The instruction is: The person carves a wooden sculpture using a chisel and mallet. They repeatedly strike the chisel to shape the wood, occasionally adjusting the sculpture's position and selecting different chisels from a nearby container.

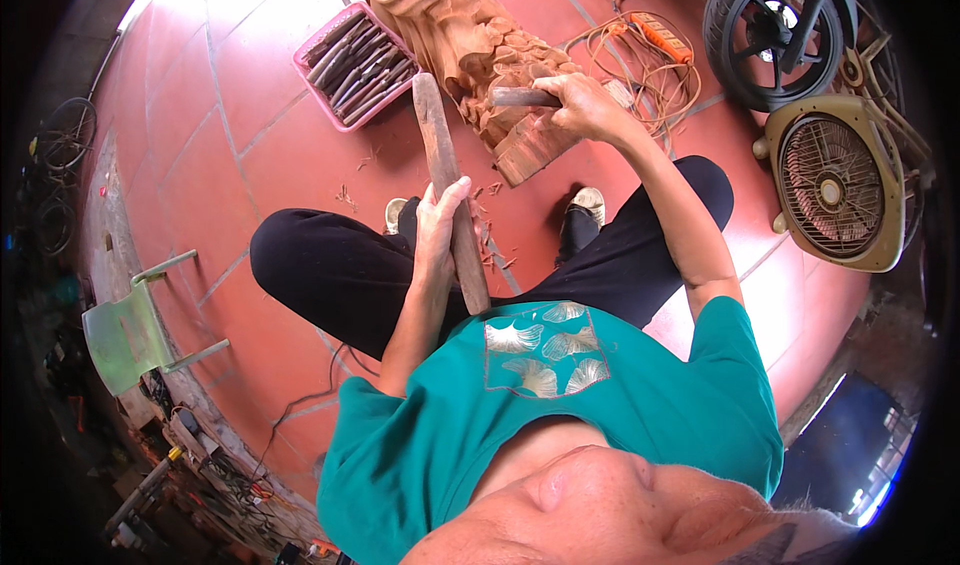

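My left hand (440, 227) is closed round a long, worn wooden club (437, 135). The club stands up from my lap, its thick end away from me. My right hand (588, 107) grips a carving chisel; its dark round handle (520, 97) sticks out to the left, and my fingers hide the other end. That hand is over the near end of a carved reddish-brown wood piece (478, 50), which lies on the floor beyond my feet. Whether the chisel touches the wood, I cannot tell.
A pink basket (357, 125) full of chisels sits left of the carving. Wood shavings (345, 197) lie about. To the right are an orange power strip (662, 40) with tangled cord, a wheel (770, 35) and a box fan (832, 187). A green chair (125, 335) stands left.
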Demonstrator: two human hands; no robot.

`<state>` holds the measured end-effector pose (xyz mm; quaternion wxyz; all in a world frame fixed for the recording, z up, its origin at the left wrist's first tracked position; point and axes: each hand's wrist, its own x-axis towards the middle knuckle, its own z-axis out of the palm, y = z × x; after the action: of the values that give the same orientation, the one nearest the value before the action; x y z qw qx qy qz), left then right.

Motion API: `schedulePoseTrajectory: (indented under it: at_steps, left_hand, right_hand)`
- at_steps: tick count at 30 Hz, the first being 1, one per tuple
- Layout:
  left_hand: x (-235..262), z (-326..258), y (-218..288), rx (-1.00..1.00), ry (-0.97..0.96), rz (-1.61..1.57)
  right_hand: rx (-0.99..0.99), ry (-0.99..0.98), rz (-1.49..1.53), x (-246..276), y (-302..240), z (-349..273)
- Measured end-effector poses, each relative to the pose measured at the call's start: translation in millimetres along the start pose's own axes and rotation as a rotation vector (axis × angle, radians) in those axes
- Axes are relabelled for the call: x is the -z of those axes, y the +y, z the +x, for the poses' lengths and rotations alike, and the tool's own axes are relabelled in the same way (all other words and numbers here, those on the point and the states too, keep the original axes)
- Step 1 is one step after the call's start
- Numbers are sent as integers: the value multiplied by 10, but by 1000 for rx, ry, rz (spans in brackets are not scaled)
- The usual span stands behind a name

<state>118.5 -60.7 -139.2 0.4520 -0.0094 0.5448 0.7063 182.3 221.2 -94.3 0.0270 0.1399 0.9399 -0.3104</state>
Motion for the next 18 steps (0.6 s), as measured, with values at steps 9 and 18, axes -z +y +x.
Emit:
schedulePoseTrajectory:
  at_steps: [9, 18]
  left_hand:
    - [-37, 38, 33, 16, 19, 16]
    - [-72, 47, 19, 15, 42, 55]
  right_hand:
    - [56, 29, 61, -24, 84, 52]
    - [-50, 18, 98, -35, 52, 40]
